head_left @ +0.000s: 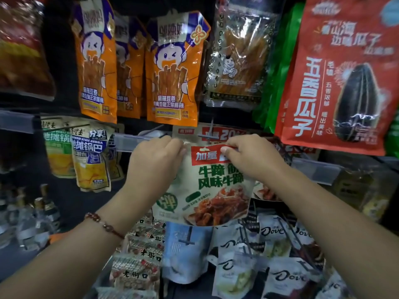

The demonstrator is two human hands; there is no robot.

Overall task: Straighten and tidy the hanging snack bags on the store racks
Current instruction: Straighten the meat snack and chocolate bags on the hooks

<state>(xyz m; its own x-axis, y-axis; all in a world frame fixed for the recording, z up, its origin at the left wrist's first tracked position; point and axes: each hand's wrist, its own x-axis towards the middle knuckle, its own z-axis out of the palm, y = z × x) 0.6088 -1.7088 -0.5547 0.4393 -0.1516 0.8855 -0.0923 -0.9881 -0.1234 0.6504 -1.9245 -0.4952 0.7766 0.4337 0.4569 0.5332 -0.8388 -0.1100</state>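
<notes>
A beige snack bag [207,190] with green lettering and a red label hangs tilted in the middle of the rack. My left hand [155,162] grips its upper left corner and my right hand [250,156] pinches its upper right edge at the red label. Just above the bag's top a metal peg hook [210,134] sticks out, with another bag of the same kind [218,131] hanging behind it. The held bag's hanging hole is hidden by my fingers.
Orange snack bags [170,70] hang above, a clear bag of strips [239,55] to their right, and a big red sunflower-seed bag [341,72] at the far right. Guoba bags [90,156] hang left. Dove packets [274,260] and other bags fill the lower pegs.
</notes>
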